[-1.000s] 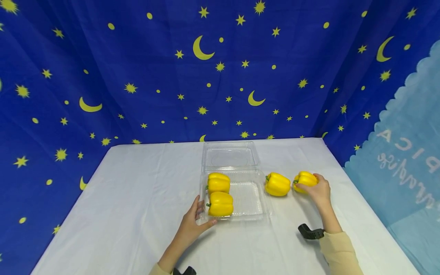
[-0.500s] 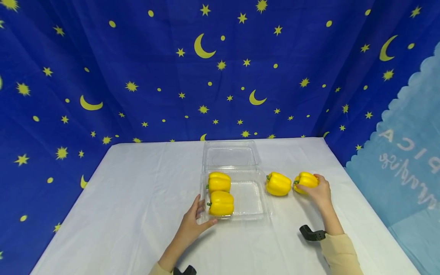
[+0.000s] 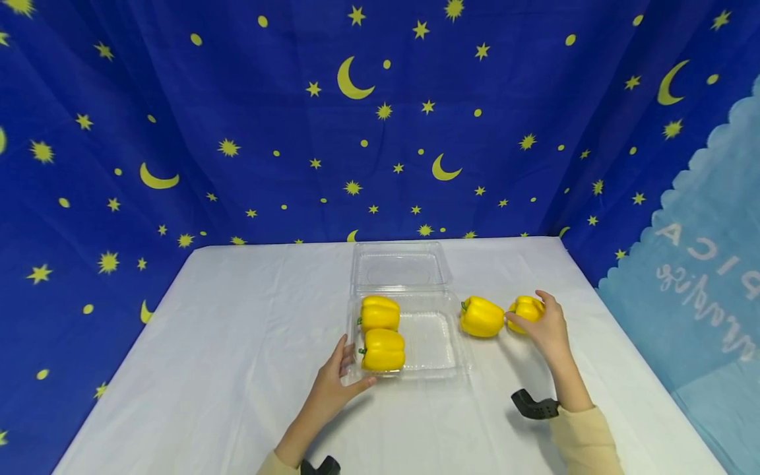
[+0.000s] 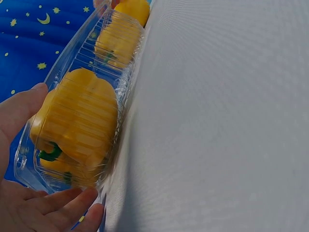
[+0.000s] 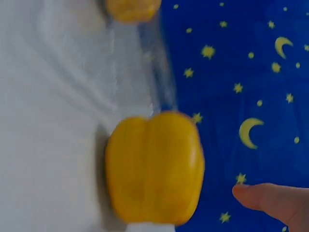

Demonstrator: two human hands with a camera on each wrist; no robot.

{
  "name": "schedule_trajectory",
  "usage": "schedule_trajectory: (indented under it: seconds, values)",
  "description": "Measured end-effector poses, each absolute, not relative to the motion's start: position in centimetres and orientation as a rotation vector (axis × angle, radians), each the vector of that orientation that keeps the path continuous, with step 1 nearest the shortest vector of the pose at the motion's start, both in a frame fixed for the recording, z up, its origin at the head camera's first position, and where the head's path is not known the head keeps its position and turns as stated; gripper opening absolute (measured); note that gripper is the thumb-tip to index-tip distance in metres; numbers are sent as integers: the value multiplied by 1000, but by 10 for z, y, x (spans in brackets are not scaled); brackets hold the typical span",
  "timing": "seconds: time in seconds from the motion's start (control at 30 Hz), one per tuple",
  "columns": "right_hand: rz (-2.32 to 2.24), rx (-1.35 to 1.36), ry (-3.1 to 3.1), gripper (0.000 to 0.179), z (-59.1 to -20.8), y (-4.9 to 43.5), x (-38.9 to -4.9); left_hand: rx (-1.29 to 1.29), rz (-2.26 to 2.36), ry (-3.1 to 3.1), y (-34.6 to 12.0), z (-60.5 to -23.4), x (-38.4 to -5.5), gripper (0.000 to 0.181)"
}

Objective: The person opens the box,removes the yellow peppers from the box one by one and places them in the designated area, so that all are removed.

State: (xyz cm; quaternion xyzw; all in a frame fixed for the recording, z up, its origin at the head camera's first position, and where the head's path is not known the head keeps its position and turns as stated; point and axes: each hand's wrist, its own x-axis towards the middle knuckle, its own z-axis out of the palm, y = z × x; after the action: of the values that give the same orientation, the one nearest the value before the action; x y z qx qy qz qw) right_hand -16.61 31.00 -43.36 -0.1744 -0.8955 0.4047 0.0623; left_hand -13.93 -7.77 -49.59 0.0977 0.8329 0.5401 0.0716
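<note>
A clear plastic clamshell container (image 3: 430,343) lies with its lid folded back, two yellow bell peppers (image 3: 382,349) side by side in its left half. My left hand (image 3: 332,386) holds its front left corner, thumb at the front and fingers along the left side; in the left wrist view the thumb (image 4: 31,104) meets the rim. A third bell pepper (image 3: 481,316) sits right of the container. Behind my right hand (image 3: 547,328) is a fourth bell pepper (image 3: 527,310), partly covered by it. The right hand's thumb and fingers are spread. In the right wrist view, a fingertip (image 5: 256,195) stands apart from a bell pepper (image 5: 154,169).
The container's transparent lid (image 3: 399,267) lies flat toward the back of the table. A white cloth (image 3: 249,349) covers the table. Behind it hangs a blue curtain (image 3: 285,132) with moons and stars, and a light blue cloth (image 3: 712,264) hangs at the right.
My right hand has loosened from the rightmost bell pepper, its thumb shifting slightly left and its fingers lifting off. The left hand and the container have stayed in place.
</note>
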Motion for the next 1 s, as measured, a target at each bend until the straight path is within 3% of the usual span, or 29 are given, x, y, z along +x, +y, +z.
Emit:
schedule_trajectory:
  seconds: [0.43,1.0]
  values:
    - [1327,-245,-2698,75,-400,239,-158,294,1622,2495,-78,-495,-140,101]
    - [1461,120,-2573,60,-440,124,-149,277,1643,2476,-78,-495,-141,101]
